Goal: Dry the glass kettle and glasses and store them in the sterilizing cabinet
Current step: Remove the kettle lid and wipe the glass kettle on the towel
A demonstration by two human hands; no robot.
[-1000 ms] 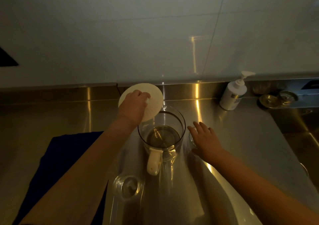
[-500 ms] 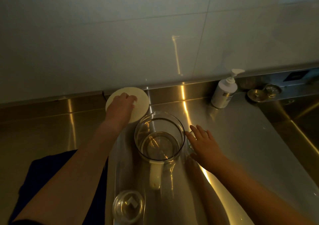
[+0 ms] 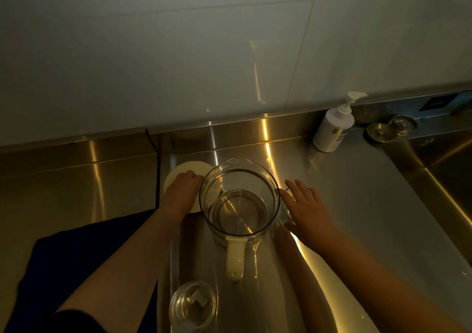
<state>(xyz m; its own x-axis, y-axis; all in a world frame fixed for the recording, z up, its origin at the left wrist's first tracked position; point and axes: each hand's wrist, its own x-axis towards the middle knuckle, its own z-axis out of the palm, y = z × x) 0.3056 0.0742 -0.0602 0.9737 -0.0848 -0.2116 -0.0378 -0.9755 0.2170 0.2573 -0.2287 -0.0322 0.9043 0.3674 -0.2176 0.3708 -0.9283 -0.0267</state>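
Glass kettle point(image 3: 238, 202) upright on steel surface point(image 3: 357, 205), handle point(image 3: 236, 258) pointing toward viewer; left hand point(image 3: 182, 192) pressing cream lid point(image 3: 178, 176) flat, right hand point(image 3: 309, 210) spread beside kettle

Over 1 second the left hand point(image 3: 181, 195) carried the white round lid point(image 3: 187, 179) down from above the glass kettle point(image 3: 238, 202) rim and laid it flat on the steel counter point(image 3: 357, 205) beside it.
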